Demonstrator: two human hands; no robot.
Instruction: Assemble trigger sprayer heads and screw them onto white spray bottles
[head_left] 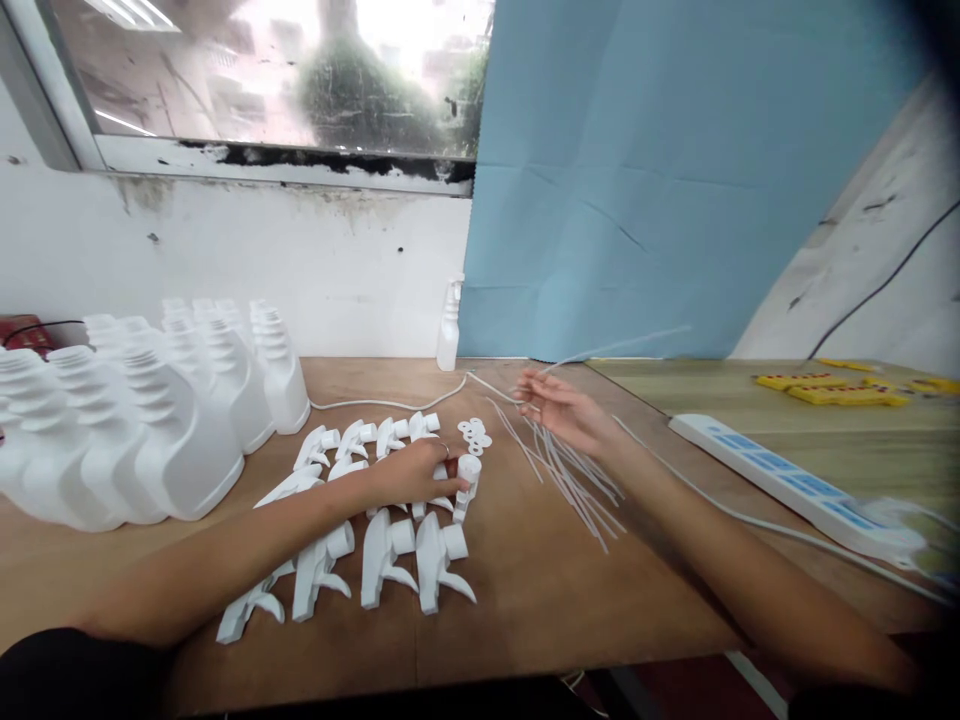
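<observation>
My left hand (424, 470) is closed around a white spray head (469, 470), whose round collar faces up. Several more white trigger spray heads (386, 555) lie in rows under and around my left forearm. Raised over the table, my right hand (559, 405) pinches a thin clear tube (615, 348) that points up to the right. Below it a loose bundle of thin tubes (574, 480) is spread on the wood. A small pile of white rings (474, 436) lies just beyond the held spray head.
Several white bottles (172, 440) without heads stand at the left. One bottle with a spray head (448, 328) is upright by the wall. A power strip (795, 485) and its cable lie at the right, with yellow objects (832, 389) behind. The wooden table's (525, 620) front edge is near me.
</observation>
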